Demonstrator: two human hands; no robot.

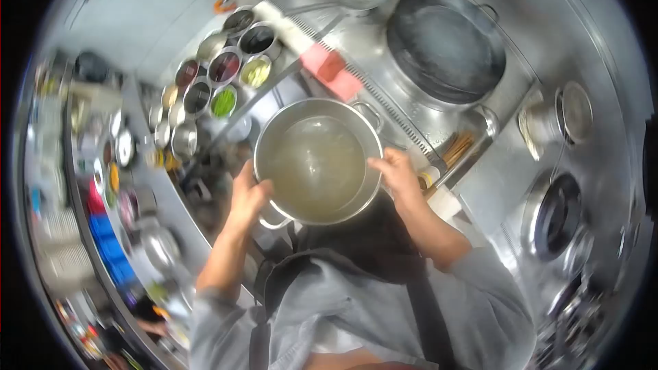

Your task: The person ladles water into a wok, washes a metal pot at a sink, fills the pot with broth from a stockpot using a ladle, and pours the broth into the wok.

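Note:
A large round metal pot (317, 162) with cloudy, pale liquid in it is held out in front of my body, over the edge of the steel counter. My left hand (248, 195) grips its left rim, thumb on the edge. On the right rim is my right hand (395, 168), with the thumb over the top and the fingers hidden below. The pot's two loop handles stick out at the upper right and lower left, apart from my hands. A pink block-shaped item (331, 70) lies on the counter just beyond the pot.
A big dark wok (446, 46) sits on the stove at the upper right. Several metal containers of ingredients (224, 101) stand at the upper left. Wooden sticks (457, 149) lie right of the pot. More pans (556, 216) are at the far right.

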